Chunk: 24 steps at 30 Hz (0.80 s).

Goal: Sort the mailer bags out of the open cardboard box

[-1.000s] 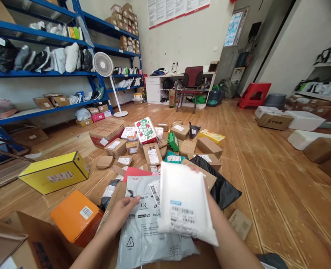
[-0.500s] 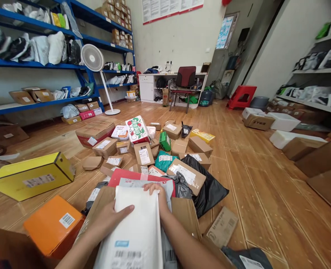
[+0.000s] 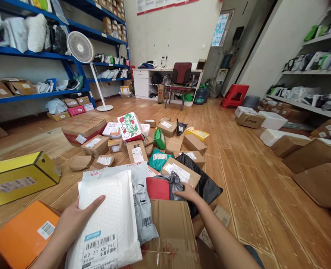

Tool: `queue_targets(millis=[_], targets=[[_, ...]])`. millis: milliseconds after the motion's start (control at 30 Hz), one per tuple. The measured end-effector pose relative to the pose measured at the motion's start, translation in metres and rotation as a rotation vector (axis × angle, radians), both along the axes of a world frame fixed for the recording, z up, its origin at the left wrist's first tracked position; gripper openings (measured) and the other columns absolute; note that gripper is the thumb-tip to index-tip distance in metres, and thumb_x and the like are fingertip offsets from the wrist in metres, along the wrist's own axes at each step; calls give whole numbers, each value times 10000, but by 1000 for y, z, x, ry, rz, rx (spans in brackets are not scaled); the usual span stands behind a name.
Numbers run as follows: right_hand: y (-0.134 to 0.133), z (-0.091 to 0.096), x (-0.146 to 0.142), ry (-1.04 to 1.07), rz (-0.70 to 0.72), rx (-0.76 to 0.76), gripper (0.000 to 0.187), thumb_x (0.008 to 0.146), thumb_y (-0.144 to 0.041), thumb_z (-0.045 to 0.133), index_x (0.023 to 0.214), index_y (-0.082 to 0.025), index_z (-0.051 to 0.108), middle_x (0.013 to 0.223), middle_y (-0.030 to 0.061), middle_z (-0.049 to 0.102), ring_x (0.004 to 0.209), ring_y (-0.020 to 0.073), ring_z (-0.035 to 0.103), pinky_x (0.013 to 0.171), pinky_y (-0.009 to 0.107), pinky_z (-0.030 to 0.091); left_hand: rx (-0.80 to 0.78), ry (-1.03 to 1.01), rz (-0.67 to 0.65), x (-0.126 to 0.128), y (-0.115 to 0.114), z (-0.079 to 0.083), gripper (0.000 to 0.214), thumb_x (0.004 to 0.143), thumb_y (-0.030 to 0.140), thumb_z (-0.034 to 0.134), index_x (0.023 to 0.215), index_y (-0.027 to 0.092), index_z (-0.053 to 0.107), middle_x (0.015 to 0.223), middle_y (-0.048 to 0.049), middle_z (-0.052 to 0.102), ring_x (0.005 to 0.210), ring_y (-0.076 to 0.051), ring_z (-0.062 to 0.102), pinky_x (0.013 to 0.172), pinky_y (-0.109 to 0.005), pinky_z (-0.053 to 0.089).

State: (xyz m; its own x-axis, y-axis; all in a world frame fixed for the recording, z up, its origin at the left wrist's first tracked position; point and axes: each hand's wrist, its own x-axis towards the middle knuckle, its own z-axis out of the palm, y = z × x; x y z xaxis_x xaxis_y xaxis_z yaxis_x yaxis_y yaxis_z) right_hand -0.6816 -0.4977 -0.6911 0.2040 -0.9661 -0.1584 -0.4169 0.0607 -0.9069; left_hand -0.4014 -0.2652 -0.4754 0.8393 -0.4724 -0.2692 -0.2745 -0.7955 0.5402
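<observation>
My left hand (image 3: 71, 220) grips a white bubble mailer (image 3: 108, 220) with a barcode label, holding it above a stack of grey poly mailers (image 3: 141, 201). My right hand (image 3: 188, 192) reaches forward, fingers spread, touching a crumpled dark grey bag (image 3: 174, 181) beside a red parcel (image 3: 158, 188). Both lie over an open cardboard box flap (image 3: 171, 228) near me. Just past my right hand lie a brown labelled box (image 3: 180, 172) and a black poly bag (image 3: 207, 185).
A heap of small cartons and mailers (image 3: 137, 140) spreads over the wooden floor ahead. An orange box (image 3: 25, 233) and a yellow box (image 3: 16, 177) lie left. Blue shelving (image 3: 42, 56), a standing fan (image 3: 81, 48), a desk with a chair (image 3: 180, 76), cartons and foam boxes (image 3: 283, 136) at right.
My left hand has carried the white mailer to the left. My right hand let go of it and reached forward to the dark bag. The view has tilted slightly upward.
</observation>
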Motion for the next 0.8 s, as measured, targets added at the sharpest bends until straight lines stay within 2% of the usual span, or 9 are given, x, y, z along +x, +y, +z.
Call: queue_targets(millis=[100, 200, 300, 433, 533, 633, 700, 767, 800], targets=[[10, -31, 2, -15, -1, 3, 362, 573, -350, 749, 893, -182, 721, 1019, 118, 739, 1076, 349, 644, 953, 411, 493, 0, 73, 38, 1, 1, -1, 621, 657, 708, 673, 984, 180, 657, 750, -94, 759, 728, -315, 716, 742, -400, 541], [16, -49, 12, 3, -122, 38, 333, 728, -464, 604, 854, -181, 728, 917, 132, 748, 989, 367, 672, 850, 439, 526, -27, 136, 78, 2, 4, -4, 594, 664, 683, 694, 985, 186, 644, 722, -83, 757, 692, -299, 716, 659, -365, 532], [15, -55, 20, -26, -208, 53, 377, 742, -505, 561, 839, -183, 734, 866, 128, 752, 949, 356, 683, 790, 420, 540, -74, 142, 73, 3, 6, -5, 559, 674, 656, 705, 972, 187, 646, 716, -76, 757, 685, -285, 716, 618, -339, 524], [11, -48, 16, -102, -263, 44, 335, 662, -484, 583, 769, -195, 714, 884, 127, 754, 947, 344, 684, 819, 423, 540, -100, 137, 55, 5, 8, -4, 572, 669, 649, 711, 988, 179, 646, 776, -91, 767, 727, -295, 724, 638, -352, 541], [7, -24, 7, -121, -296, 13, 361, 550, -526, 656, 707, -201, 675, 864, 153, 742, 924, 387, 668, 834, 501, 522, -136, 170, -6, 9, 9, -7, 618, 622, 640, 745, 995, 161, 632, 832, -117, 770, 759, -298, 727, 639, -349, 553], [11, 28, 3, -202, -278, -93, 642, 499, -633, 689, 937, -164, 676, 1068, 176, 706, 1016, 365, 635, 909, 499, 498, -238, 255, -110, 10, 11, -11, 660, 505, 592, 822, 957, 155, 621, 870, -129, 771, 762, -297, 725, 632, -341, 563], [25, 72, 6, -360, -17, -78, 806, 551, -714, 672, 1126, -151, 631, 1143, 163, 681, 1022, 312, 639, 900, 447, 512, -307, 368, -218, 7, 10, -13, 681, 452, 558, 855, 952, 157, 624, 914, -127, 772, 785, -291, 724, 654, -337, 571], [46, 110, 15, -478, 480, 20, 824, 592, -695, 723, 1218, -172, 605, 1207, 137, 666, 1094, 298, 623, 923, 419, 507, -311, 449, -343, 1, 9, -14, 674, 429, 532, 875, 930, 147, 639, 929, -131, 768, 805, -290, 719, 672, -337, 570], [57, 123, 20, -485, 633, 14, 786, 587, -643, 777, 1204, -181, 622, 1224, 119, 663, 1136, 299, 603, 953, 407, 491, -298, 473, -388, -3, 9, -13, 663, 415, 520, 886, 903, 139, 648, 915, -134, 766, 799, -290, 715, 669, -337, 567]])
